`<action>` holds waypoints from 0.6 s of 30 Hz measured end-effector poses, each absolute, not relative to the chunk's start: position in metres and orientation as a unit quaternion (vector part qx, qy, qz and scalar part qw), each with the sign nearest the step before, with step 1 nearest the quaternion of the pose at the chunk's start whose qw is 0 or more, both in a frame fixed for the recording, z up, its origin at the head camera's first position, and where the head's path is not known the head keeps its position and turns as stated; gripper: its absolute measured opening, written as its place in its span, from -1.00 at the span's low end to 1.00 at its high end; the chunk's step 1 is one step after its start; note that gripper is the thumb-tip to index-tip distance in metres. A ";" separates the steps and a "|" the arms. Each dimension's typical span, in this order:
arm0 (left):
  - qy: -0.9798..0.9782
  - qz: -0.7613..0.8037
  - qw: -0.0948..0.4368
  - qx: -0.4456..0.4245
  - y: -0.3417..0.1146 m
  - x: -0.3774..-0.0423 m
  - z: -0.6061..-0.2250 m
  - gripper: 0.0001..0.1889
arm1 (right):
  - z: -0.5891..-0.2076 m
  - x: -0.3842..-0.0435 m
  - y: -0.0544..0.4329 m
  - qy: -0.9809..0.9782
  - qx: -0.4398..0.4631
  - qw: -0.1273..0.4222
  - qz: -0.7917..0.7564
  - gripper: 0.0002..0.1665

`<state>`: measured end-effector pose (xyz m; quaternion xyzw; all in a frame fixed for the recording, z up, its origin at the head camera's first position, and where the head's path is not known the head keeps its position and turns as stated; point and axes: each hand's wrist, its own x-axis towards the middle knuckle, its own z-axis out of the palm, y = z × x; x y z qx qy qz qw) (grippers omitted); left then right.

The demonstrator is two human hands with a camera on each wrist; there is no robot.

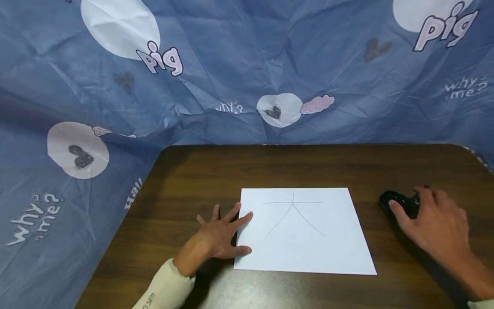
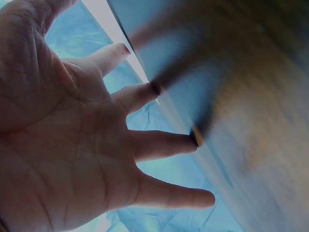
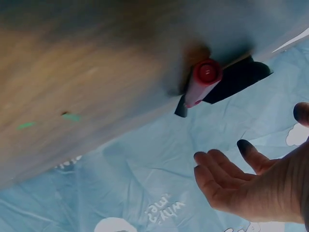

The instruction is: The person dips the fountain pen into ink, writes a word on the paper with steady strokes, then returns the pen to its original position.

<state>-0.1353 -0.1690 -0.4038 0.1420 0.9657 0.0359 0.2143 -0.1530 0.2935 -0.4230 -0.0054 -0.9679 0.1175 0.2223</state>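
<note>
A white sheet of paper (image 1: 305, 253) lies on the brown table, with thin pencil-like lines (image 1: 293, 203) drawn on its upper half: a crossbar, a short upright and two slanting strokes. My left hand (image 1: 221, 236) spreads its fingers over the sheet's left edge, thumb and forefinger on the paper. In the left wrist view its palm (image 2: 72, 135) shows, fingers straight. Off to the right, my right hand (image 1: 444, 221) hovers beside a shiny black object (image 1: 399, 204), partly covering it. The right wrist view shows loosely bent fingers (image 3: 217, 176) apart from a red-ended cylinder (image 3: 205, 79) and the black object.
The brown wooden table (image 1: 208, 171) has rounded far corners. A wrinkled blue cloth (image 1: 231, 64) printed with hearts and words hangs behind it and on the left side. Small green marks (image 3: 72, 117) show on the surface in the right wrist view.
</note>
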 end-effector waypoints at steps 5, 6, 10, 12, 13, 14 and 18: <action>0.966 0.033 0.212 0.143 -0.168 -0.136 -0.404 -0.09 | -0.422 -0.157 0.286 -0.964 0.004 0.226 0.140 -0.15; 0.966 0.033 0.211 0.143 -0.168 -0.136 -0.404 -0.09 | -0.422 -0.157 0.284 -0.964 0.005 0.224 0.144 -0.15; 0.967 0.033 0.210 0.143 -0.167 -0.137 -0.405 -0.10 | -0.421 -0.159 0.279 -0.963 0.010 0.219 0.160 -0.13; 0.966 0.034 0.209 0.145 -0.167 -0.138 -0.405 -0.10 | -0.421 -0.160 0.277 -0.959 0.024 0.230 0.166 -0.14; 0.966 0.034 0.209 0.146 -0.167 -0.138 -0.405 -0.10 | -0.422 -0.160 0.276 -0.957 0.030 0.233 0.169 -0.14; 0.966 0.035 0.209 0.147 -0.166 -0.138 -0.405 -0.10 | -0.422 -0.160 0.275 -0.956 0.035 0.235 0.171 -0.15; 0.966 0.039 0.209 0.148 -0.165 -0.139 -0.405 -0.10 | -0.423 -0.161 0.270 -0.956 0.047 0.229 0.178 -0.13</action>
